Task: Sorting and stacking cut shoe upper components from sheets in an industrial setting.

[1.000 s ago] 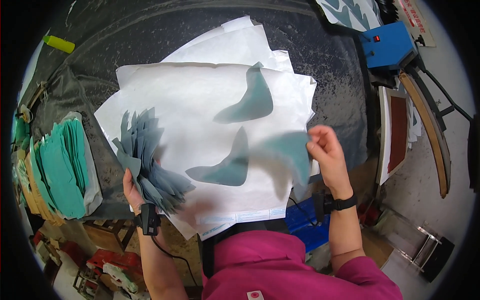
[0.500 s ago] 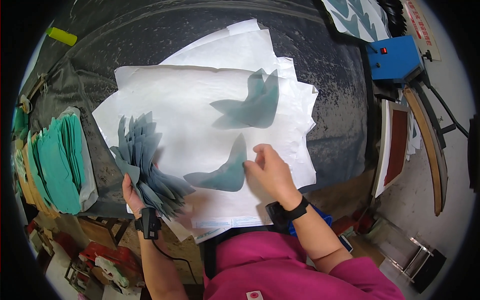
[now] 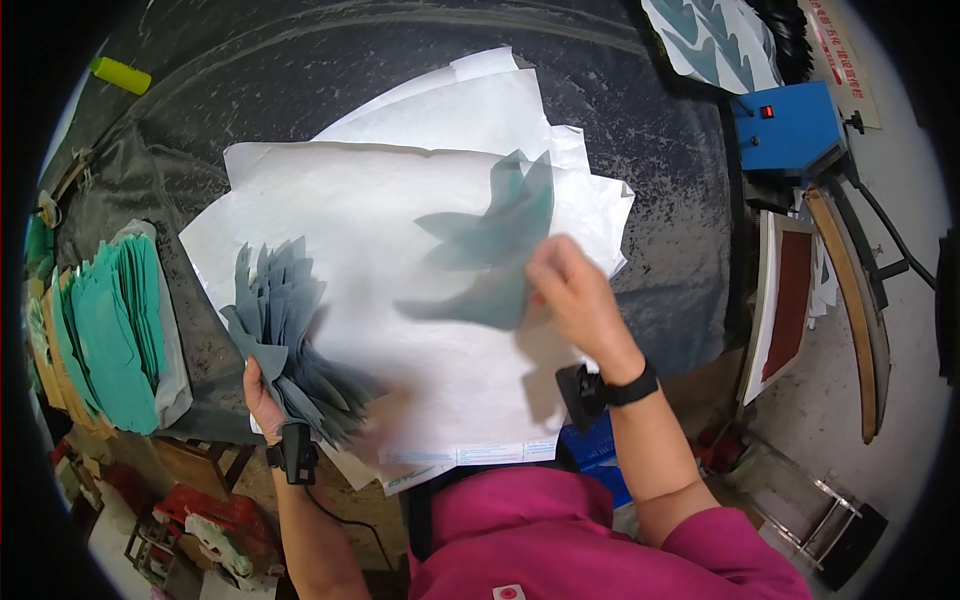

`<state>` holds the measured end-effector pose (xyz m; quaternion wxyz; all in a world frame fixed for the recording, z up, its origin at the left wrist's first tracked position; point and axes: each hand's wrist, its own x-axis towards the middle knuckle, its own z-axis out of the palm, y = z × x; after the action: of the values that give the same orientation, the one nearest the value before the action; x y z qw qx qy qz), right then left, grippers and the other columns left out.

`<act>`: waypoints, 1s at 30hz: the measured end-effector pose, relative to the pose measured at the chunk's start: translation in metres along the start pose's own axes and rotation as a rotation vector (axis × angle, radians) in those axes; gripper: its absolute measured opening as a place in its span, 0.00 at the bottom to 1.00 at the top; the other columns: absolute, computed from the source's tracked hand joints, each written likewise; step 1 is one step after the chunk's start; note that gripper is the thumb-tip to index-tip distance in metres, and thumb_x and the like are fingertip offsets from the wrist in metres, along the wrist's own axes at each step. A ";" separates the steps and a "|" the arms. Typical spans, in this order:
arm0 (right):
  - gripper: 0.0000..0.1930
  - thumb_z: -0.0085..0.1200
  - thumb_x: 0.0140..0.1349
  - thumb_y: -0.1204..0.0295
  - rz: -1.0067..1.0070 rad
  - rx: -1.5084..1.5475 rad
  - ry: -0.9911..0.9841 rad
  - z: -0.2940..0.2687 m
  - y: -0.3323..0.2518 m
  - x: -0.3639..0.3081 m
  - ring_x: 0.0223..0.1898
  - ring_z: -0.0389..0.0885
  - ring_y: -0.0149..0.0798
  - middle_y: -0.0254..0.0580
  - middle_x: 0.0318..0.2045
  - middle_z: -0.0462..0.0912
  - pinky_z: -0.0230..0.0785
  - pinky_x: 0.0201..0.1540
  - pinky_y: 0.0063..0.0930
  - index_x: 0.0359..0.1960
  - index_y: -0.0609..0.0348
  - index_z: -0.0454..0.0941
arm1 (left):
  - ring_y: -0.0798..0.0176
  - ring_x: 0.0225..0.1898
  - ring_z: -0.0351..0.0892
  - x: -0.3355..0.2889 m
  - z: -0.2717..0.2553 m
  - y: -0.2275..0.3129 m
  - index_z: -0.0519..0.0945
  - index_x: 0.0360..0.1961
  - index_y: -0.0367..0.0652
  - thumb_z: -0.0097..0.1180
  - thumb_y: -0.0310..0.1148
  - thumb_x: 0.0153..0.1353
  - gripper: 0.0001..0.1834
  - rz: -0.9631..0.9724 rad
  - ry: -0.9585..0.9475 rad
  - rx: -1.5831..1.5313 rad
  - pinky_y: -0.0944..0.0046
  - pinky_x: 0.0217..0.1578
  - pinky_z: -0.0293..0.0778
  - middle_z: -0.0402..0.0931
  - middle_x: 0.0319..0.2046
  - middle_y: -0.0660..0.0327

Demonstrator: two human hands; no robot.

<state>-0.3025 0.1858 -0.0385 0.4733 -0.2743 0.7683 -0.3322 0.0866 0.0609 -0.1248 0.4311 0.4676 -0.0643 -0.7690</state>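
My left hand (image 3: 262, 402) is closed round a fanned bundle of thin grey-green, boomerang-shaped cut sheet pieces (image 3: 282, 310), at the left part of the white paper (image 3: 370, 215). Between the closed fingers of my right hand (image 3: 585, 305) is the right end of a single, similar cut piece (image 3: 475, 308), blurred by motion. Its pointed end reaches left over the paper. Just beyond it, several of the same translucent pieces (image 3: 500, 225) lie overlapping on the paper. The fingertips of my right hand are close to their lower edge.
Large white sheets lie stacked on a dark, worn table cover (image 3: 675, 150). Folded green pieces (image 3: 110, 330) stand stacked at the left. A yellow-green cylinder (image 3: 121, 75) lies far left. On the right are a blue machine box (image 3: 790, 130) and a framed red-brown panel (image 3: 787, 300).
My right hand has taken hold of the single cut piece and moved it away from me and to the right, toward the overlapping pieces. My left hand keeps its bundle almost in place.
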 end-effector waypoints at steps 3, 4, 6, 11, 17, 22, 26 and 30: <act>0.11 0.53 0.72 0.65 0.027 0.031 0.134 -0.020 -0.001 0.033 0.42 0.81 0.44 0.46 0.40 0.82 0.73 0.45 0.37 0.44 0.62 0.76 | 0.48 0.53 0.82 0.003 -0.003 -0.002 0.78 0.60 0.36 0.56 0.46 0.70 0.27 0.009 -0.018 -0.005 0.46 0.60 0.76 0.82 0.54 0.50; 0.16 0.55 0.70 0.61 -0.002 -0.177 0.260 -0.025 0.009 0.045 0.43 0.82 0.46 0.49 0.42 0.82 0.74 0.47 0.38 0.46 0.63 0.76 | 0.48 0.53 0.82 0.005 -0.005 -0.003 0.78 0.60 0.36 0.55 0.46 0.70 0.27 0.012 -0.016 -0.003 0.46 0.60 0.76 0.82 0.54 0.50; 0.29 0.60 0.64 0.51 0.093 -0.395 0.356 -0.028 0.006 0.063 0.47 0.81 0.51 0.55 0.50 0.79 0.74 0.52 0.40 0.51 0.67 0.77 | 0.48 0.53 0.82 0.007 -0.012 -0.003 0.77 0.61 0.36 0.55 0.46 0.70 0.27 0.019 -0.007 0.002 0.46 0.60 0.76 0.82 0.55 0.49; 0.26 0.66 0.57 0.57 0.041 -0.419 0.359 0.005 0.001 0.080 0.54 0.76 0.54 0.56 0.55 0.74 0.73 0.56 0.43 0.49 0.67 0.78 | 0.48 0.54 0.82 0.006 -0.010 -0.003 0.76 0.62 0.34 0.54 0.47 0.71 0.29 0.063 0.001 0.064 0.48 0.59 0.77 0.81 0.56 0.49; 0.21 0.64 0.52 0.75 -0.537 -0.572 0.118 0.058 0.004 0.079 0.51 0.76 0.58 0.53 0.51 0.76 0.70 0.54 0.48 0.50 0.59 0.76 | 0.50 0.54 0.83 0.010 -0.016 -0.005 0.76 0.62 0.34 0.54 0.46 0.71 0.28 0.063 0.028 0.055 0.51 0.59 0.77 0.82 0.56 0.51; 0.26 0.65 0.57 0.68 -0.479 -0.482 0.101 0.055 -0.010 0.055 0.51 0.76 0.59 0.56 0.47 0.78 0.71 0.54 0.49 0.57 0.60 0.73 | 0.53 0.52 0.83 0.009 -0.015 -0.006 0.77 0.61 0.35 0.55 0.46 0.71 0.28 0.076 0.027 0.080 0.53 0.57 0.79 0.82 0.55 0.52; 0.31 0.67 0.58 0.59 -0.116 -0.641 0.257 0.037 0.000 0.025 0.51 0.76 0.58 0.56 0.49 0.76 0.73 0.51 0.47 0.58 0.64 0.72 | 0.54 0.51 0.84 0.003 -0.003 -0.007 0.78 0.60 0.35 0.55 0.46 0.71 0.26 0.083 0.024 0.087 0.53 0.57 0.79 0.83 0.54 0.53; 0.32 0.68 0.57 0.63 -0.138 -0.559 0.263 0.059 0.008 0.004 0.53 0.74 0.57 0.56 0.53 0.73 0.73 0.54 0.47 0.60 0.62 0.72 | 0.53 0.51 0.84 0.002 -0.009 -0.002 0.78 0.60 0.34 0.55 0.46 0.71 0.26 0.084 0.003 0.089 0.54 0.56 0.79 0.83 0.54 0.53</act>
<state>-0.2510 0.1731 -0.0666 0.2525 -0.3999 0.8641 -0.1720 0.0915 0.0634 -0.1324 0.4418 0.4845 -0.1174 -0.7459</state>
